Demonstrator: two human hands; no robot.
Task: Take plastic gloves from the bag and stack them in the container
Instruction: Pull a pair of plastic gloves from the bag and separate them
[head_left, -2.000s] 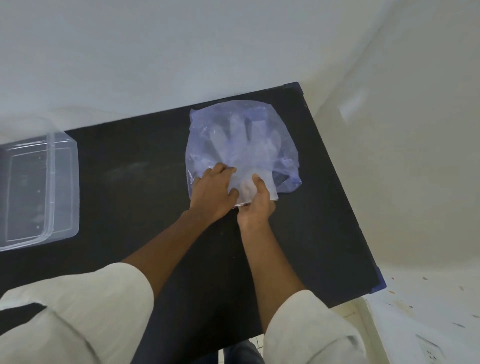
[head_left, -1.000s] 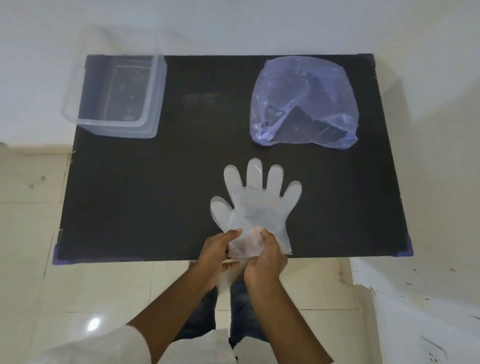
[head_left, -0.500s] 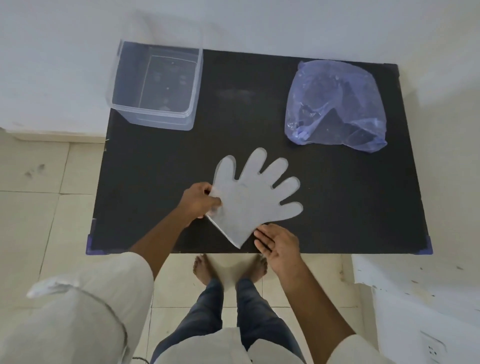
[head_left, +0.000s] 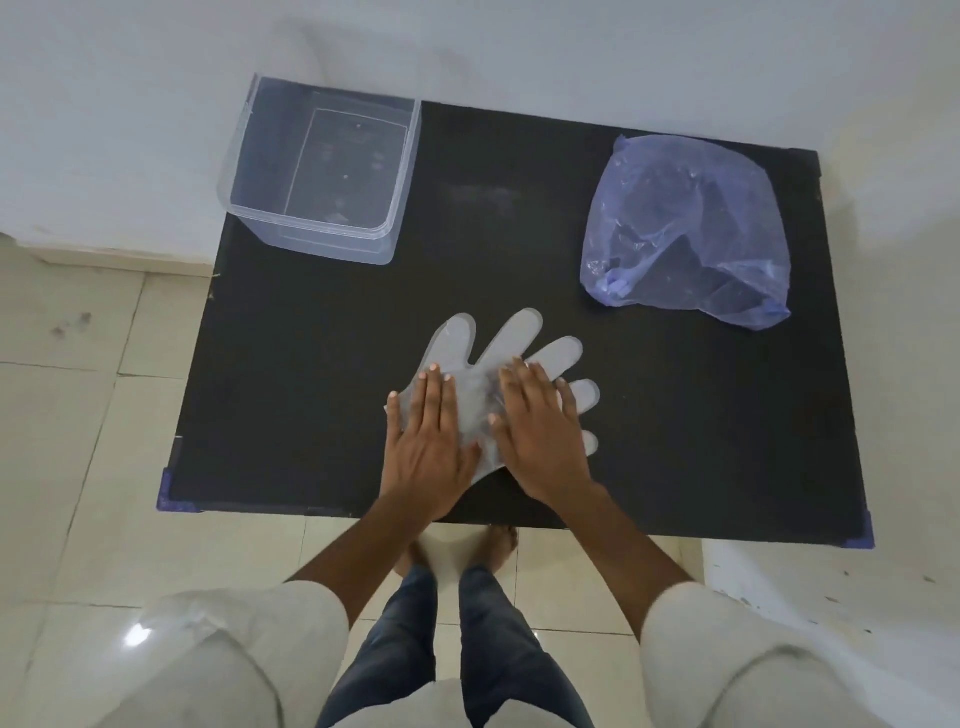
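A translucent white plastic glove (head_left: 475, 400) lies flat on the black table (head_left: 311, 374), fingers pointing away and to the right. My left hand (head_left: 428, 441) rests palm down on its left part, fingers straight. My right hand (head_left: 540, 436) presses flat on its right part and hides some glove fingers. A bluish crumpled plastic bag (head_left: 685, 234) sits at the far right of the table. A clear, square plastic container (head_left: 322, 171) stands at the far left corner; it looks empty inside.
The table stands against a white wall (head_left: 467, 47). Tiled floor (head_left: 78, 415) lies to the left and below the near edge, where my feet show. A white ledge (head_left: 831, 597) sits at the lower right.
The glove came out of the bag and onto the table's near middle. Half a second ago my left hand pinched its edge; now both hands lie flat on it.
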